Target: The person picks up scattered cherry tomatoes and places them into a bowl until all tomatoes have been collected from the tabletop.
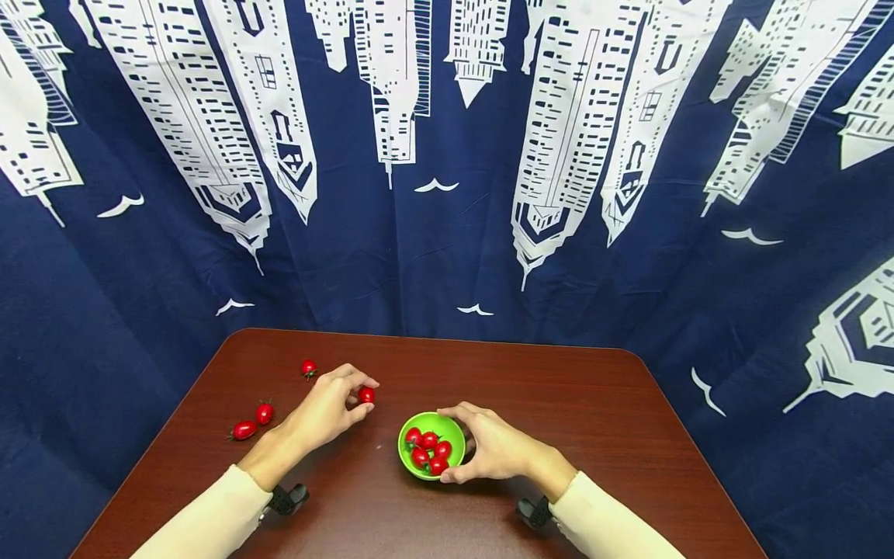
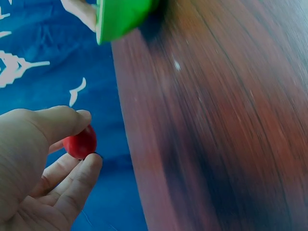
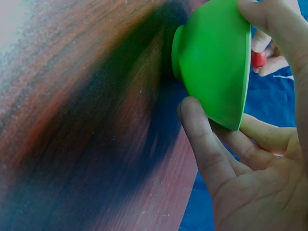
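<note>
Between thumb and fingers my left hand (image 1: 323,411) pinches a red cherry tomato (image 1: 366,394), a short way left of the green bowl (image 1: 457,428). The left wrist view shows that cherry tomato (image 2: 81,143) at the fingertips. My right hand (image 1: 492,444) grips the bowl by its right side, thumb at the near rim and fingers at the far rim. In the right wrist view the bowl (image 3: 214,62) stands upright on its foot. Several cherry tomatoes (image 1: 429,440) lie inside the bowl.
Three loose cherry tomatoes lie on the left of the brown wooden table (image 1: 559,388): one near the back (image 1: 309,367), and a pair (image 1: 244,429) beside the left forearm. A navy cloth (image 1: 433,256) with white building prints hangs behind the table.
</note>
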`<state>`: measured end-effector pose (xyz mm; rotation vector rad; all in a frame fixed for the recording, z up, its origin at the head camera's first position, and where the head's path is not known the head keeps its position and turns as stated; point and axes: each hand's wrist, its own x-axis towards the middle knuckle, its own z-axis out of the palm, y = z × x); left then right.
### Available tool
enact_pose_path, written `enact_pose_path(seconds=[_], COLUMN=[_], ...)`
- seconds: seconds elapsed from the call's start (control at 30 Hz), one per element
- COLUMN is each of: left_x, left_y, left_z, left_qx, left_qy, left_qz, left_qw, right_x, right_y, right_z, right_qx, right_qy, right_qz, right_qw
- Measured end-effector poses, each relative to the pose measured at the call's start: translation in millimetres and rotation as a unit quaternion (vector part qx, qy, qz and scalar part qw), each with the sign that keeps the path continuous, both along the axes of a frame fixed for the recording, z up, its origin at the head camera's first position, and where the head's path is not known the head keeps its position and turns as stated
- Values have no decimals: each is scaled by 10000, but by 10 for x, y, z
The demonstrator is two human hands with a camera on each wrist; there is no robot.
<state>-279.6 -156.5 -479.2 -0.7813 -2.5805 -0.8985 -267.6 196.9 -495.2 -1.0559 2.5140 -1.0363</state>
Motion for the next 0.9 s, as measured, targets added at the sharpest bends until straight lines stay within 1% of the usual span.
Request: enact_pose_path(seconds=[0.2,0.47,0.73,0.9], left_x=[80,156,208,240], left_y=[153,396,621,721], left_z=[54,109,116,90], left_qx=[12,65,70,-21], left_qy=[62,-29,-21,-4], left_qz=[-227,-546,-850,-1011], left_qw=[9997,9985,9964,9949], right_x=[10,10,8,7], right_y=[-14,-10,-8,-14], right_z=[-17,-21,-14,-12], right_qx=[55,51,66,58], right_qy=[54,126,226,290], right_qz=[-7,5,-7,21], right_qw=[10000,9999,9997,9996])
